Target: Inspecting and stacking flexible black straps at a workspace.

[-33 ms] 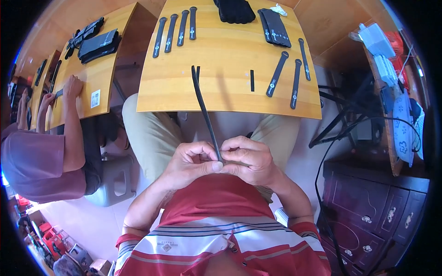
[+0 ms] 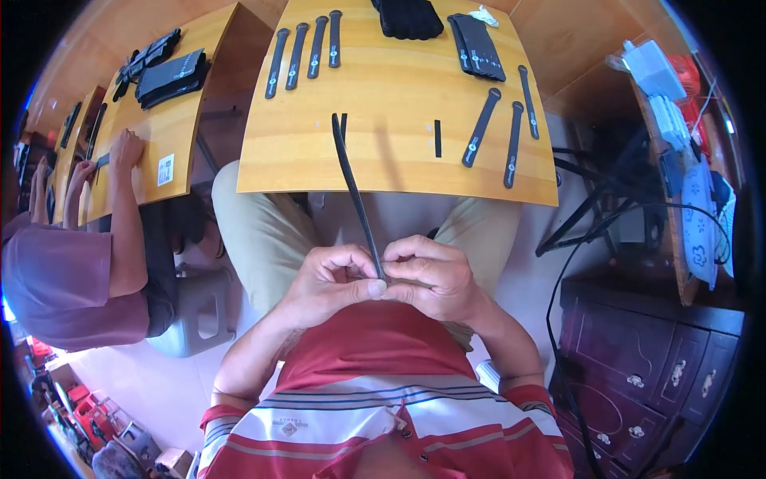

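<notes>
A long, thin black strap stands up from between my hands, edge-on, its far end reaching over the table's front. My left hand pinches its lower end between thumb and fingers. My right hand is closed at the same end, fingertips against the strap just below my chest. What exactly the fingertips grip there is partly hidden. On the wooden table lie several dark straps with rounded ends, such as this strap at the right and another strap at the far left. A short black strip lies near the middle.
A black bundle and a stack of dark straps sit at the table's back. To the left, a co-worker's hands rest on another table. A black cable hangs at the right beside a dark cabinet.
</notes>
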Demonstrator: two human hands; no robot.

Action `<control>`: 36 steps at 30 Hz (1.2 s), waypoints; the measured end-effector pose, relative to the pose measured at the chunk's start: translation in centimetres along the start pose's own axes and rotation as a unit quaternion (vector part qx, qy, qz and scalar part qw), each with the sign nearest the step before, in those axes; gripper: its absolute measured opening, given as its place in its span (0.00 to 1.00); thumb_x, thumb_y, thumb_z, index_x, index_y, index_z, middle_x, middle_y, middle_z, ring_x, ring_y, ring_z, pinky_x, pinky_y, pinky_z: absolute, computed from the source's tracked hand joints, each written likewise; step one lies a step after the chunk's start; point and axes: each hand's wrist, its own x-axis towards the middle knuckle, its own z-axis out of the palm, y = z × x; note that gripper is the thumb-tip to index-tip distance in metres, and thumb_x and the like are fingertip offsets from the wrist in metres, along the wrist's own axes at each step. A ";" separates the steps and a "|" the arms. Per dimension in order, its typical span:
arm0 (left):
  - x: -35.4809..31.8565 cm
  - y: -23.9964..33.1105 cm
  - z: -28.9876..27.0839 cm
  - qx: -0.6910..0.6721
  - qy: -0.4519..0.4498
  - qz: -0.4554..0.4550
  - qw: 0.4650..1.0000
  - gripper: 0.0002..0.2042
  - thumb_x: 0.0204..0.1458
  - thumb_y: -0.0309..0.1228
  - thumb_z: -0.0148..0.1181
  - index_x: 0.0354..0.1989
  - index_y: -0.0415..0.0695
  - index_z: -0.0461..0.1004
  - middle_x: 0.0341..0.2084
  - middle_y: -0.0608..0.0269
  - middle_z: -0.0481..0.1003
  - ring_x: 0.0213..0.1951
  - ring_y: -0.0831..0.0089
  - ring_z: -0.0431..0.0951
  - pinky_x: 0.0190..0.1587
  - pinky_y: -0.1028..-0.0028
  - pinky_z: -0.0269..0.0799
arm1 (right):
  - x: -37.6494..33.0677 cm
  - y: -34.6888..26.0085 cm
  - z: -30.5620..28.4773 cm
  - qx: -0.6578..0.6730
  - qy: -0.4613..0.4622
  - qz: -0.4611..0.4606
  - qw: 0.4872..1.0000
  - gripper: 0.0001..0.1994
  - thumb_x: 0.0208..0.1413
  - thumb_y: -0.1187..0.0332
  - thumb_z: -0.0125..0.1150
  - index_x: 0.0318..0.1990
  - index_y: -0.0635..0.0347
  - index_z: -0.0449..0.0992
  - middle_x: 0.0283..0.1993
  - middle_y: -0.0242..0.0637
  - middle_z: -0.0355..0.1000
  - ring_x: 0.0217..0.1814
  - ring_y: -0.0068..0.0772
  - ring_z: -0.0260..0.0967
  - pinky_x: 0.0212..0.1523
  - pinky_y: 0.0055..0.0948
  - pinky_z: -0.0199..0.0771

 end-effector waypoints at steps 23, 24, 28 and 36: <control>-0.7 -0.1 -0.1 0.083 0.016 -0.043 0.996 0.04 0.57 0.23 0.66 0.37 0.38 0.76 0.32 0.68 0.78 0.36 0.84 0.77 0.38 0.83 0.75 | -1.3 -0.1 0.3 -0.016 -0.028 -0.014 0.999 0.10 0.48 0.82 0.71 0.38 0.68 0.79 0.41 0.45 0.76 0.37 0.36 0.77 0.33 0.28 0.78; -0.8 -0.2 -0.1 0.077 0.014 -0.048 0.996 0.04 0.57 0.23 0.66 0.37 0.38 0.76 0.31 0.68 0.78 0.36 0.84 0.77 0.38 0.83 0.74 | -1.3 -0.1 0.3 -0.015 -0.032 -0.016 0.999 0.10 0.47 0.82 0.71 0.38 0.68 0.79 0.41 0.45 0.76 0.37 0.36 0.77 0.33 0.28 0.78; -1.0 -0.4 -0.1 0.080 0.019 -0.050 0.995 0.04 0.57 0.23 0.65 0.37 0.38 0.77 0.31 0.68 0.78 0.35 0.85 0.77 0.38 0.83 0.74 | -1.5 -0.1 0.4 -0.011 -0.034 -0.014 0.999 0.10 0.47 0.82 0.71 0.38 0.68 0.79 0.41 0.45 0.76 0.37 0.36 0.77 0.33 0.28 0.78; -1.4 -0.3 0.2 0.120 0.022 -0.035 0.992 0.04 0.57 0.23 0.66 0.37 0.37 0.78 0.31 0.68 0.78 0.35 0.85 0.76 0.38 0.83 0.74 | -1.2 -0.3 0.2 -0.019 -0.060 -0.034 0.997 0.11 0.46 0.81 0.72 0.38 0.67 0.79 0.41 0.44 0.76 0.36 0.37 0.77 0.33 0.29 0.78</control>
